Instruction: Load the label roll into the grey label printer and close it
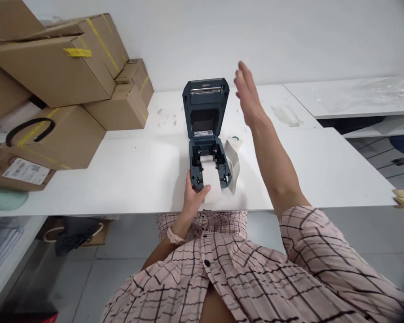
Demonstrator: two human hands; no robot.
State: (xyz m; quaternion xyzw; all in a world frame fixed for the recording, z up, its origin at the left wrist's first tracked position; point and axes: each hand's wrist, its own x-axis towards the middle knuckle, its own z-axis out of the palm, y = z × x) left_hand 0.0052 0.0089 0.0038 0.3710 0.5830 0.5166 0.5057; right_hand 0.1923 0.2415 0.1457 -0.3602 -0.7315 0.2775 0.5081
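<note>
Taking the printer (pixel 192 157) as the centre of my clock, with twelve toward the wall (pixel 188 40), I see it sitting on the white worktop (pixel 138 175), near the front edge, its lid (pixel 205 102) raised at twelve. A white paper strip (pixel 212 179) runs out of it toward six, over the front. My left hand (pixel 192 197) is at seven, grasping the strip's near-left edge, thumb on top and fingers at the printer's front-left corner. My right hand (pixel 249 98) is held up at one, released, fingers straight and touching nothing, just beside the lid. Crumpled pale paper (pixel 234 163) lies at three, close against the printer. Well apart at ten, I have stacked cardboard boxes (pixel 50 74); a black band (pixel 47 134) lies on a lower one.
</note>
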